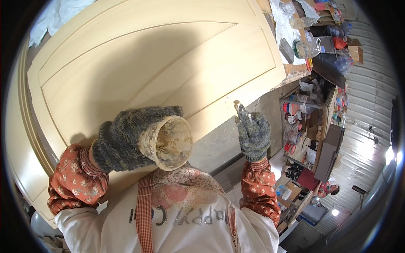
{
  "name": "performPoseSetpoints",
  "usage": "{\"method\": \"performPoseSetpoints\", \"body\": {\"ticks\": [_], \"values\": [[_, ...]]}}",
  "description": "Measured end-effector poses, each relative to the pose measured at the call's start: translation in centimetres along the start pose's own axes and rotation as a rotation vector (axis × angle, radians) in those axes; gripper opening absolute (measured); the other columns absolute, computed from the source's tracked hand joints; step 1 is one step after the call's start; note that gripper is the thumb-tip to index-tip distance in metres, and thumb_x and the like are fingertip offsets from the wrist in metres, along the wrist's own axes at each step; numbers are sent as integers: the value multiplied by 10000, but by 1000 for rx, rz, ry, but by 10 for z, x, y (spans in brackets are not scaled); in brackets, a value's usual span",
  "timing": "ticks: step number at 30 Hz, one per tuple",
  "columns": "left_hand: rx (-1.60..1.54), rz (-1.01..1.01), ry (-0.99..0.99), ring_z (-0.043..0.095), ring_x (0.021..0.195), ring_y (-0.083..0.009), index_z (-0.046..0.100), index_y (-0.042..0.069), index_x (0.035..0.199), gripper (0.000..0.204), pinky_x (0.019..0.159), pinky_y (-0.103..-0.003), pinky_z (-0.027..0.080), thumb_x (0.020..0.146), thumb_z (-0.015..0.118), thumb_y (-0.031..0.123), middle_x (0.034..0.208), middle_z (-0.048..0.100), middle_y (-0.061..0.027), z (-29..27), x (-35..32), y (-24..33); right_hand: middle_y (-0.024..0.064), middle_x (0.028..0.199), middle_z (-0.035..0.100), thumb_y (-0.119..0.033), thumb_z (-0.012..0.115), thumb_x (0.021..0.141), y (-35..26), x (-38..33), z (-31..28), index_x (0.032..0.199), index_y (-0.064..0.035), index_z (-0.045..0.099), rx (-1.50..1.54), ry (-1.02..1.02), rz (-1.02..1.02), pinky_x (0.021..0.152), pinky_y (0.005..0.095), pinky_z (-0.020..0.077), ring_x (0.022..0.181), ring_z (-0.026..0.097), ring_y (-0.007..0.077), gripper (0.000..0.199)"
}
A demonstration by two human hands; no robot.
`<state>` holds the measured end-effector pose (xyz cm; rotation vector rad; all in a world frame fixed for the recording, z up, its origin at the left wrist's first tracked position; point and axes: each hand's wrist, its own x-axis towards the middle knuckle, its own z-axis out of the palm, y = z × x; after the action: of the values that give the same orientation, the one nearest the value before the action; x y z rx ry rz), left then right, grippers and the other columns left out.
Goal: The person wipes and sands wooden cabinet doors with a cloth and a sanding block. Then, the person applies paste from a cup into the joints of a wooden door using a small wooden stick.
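Note:
My left hand (122, 137), in a dark grey knitted glove, is wrapped round a translucent plastic cup (145, 141). The cup is tilted with its mouth toward me, and beige paste is smeared over its inside. My right hand (255, 134) wears a matching glove and is just off the near right edge of a large cream panel (228, 55). Its index finger stretches toward that edge, with pale and brownish paste on the tip; the other fingers look partly curled, and I see no tool in them. Curved and straight grooves run across the panel.
Another cream panel with a moulded edge (31, 122) stands at the left. Beyond the right edge, a bench holds a plastic bottle (307, 47) and a grey block (287, 50). Shelves (301, 101) with tins and bags line the right side, where another person (329, 188) appears farther off.

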<state>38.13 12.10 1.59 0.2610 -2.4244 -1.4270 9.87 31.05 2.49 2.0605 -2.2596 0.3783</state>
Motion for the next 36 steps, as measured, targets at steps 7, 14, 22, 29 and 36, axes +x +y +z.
{"method": "performPoseSetpoints", "body": {"ticks": [7, 14, 22, 29, 36], "values": [[-66, -43, -1, 652, 1049, -244, 542, 47, 1331, 745, 905, -335, 524, 705, 849, 311, 1172, 658, -112, 1, -2, 0, 131, 834, 583, -91, 659, 846, -5, -9, 15, 1215, -115, 675, 241, 19, 210, 618, 369, 461, 687, 556, 248, 369], [-2, -9, 9, 651, 1053, -245, 535, 55, 1340, 761, 910, -338, 522, 700, 853, 316, 1175, 656, -113, 0, -3, 0, 91, 935, 643, -56, 650, 799, -8, -14, 8, 1291, -143, 617, 241, 62, 163, 758, 331, 499, 789, 599, 243, 501], [-5, -39, -26, 657, 1029, -253, 529, 47, 1340, 778, 892, -347, 528, 692, 857, 327, 1162, 656, -122, 0, -2, 0, 128, 900, 676, -83, 643, 868, -8, -23, 11, 1229, -98, 642, 491, 33, 565, 773, 350, 521, 816, 656, 260, 361], [-37, 25, 45, 660, 1020, -256, 541, 25, 1321, 779, 883, -346, 530, 682, 866, 330, 1151, 658, -125, 4, 1, -2, 116, 830, 672, -143, 595, 893, -32, -28, 21, 1315, -59, 564, 314, 11, 447, 642, 341, 516, 705, 644, 225, 431], [-2, 32, 46, 660, 1016, -263, 546, 29, 1318, 769, 878, -346, 531, 682, 865, 323, 1141, 659, -129, 3, -3, -3, 112, 817, 671, -119, 616, 877, -37, -19, 17, 1321, -71, 556, 304, 37, 515, 621, 342, 521, 680, 650, 250, 451]]}}
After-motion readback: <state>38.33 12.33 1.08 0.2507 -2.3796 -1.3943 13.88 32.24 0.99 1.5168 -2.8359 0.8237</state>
